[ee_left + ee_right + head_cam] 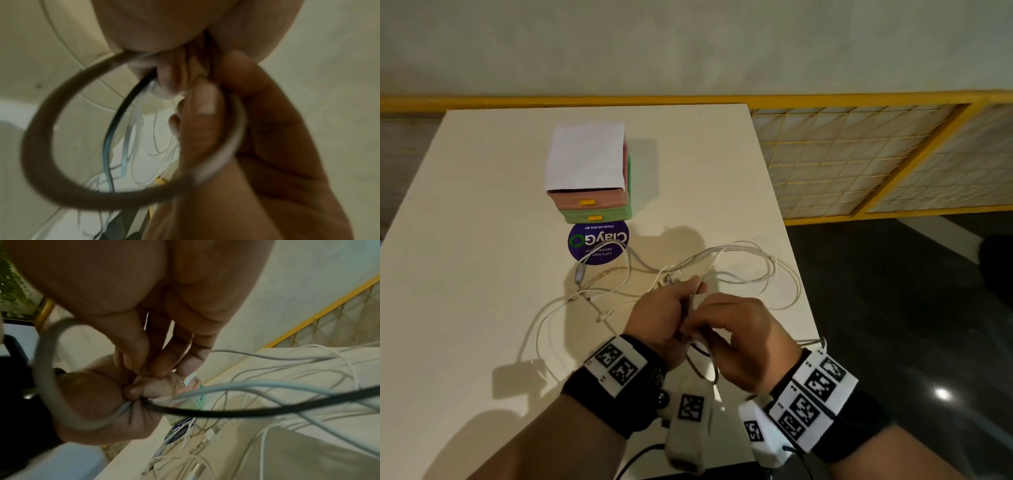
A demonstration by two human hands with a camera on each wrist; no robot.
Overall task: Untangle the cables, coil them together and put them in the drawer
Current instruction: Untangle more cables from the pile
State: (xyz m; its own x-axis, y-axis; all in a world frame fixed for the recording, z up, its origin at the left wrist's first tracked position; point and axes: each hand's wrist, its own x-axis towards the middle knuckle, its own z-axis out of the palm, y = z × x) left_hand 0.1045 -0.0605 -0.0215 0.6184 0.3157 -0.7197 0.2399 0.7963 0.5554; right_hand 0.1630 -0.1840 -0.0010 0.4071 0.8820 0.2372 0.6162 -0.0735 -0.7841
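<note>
Several thin white cables (739,263) lie tangled on the cream table (465,240), in front of a small drawer unit (585,154) whose pink drawer (568,202) and green drawer (616,215) are both closed. My left hand (664,318) grips a bunch of the cables above the table's near right part. From that fist (98,410) a black cable (246,410) and a white loop (47,386) hang out. My right hand (743,332) meets the left, its fingertips (154,363) pinching the cables at the fist. The blurred loop (35,146) fills the left wrist view.
A round purple sticker (598,242) lies just before the drawer unit. The table's right edge (803,284) runs close to the cables, with dark floor (893,308) beyond. A yellow-framed mesh panel (876,154) stands at the back right. Loose connector ends (209,434) rest on the table.
</note>
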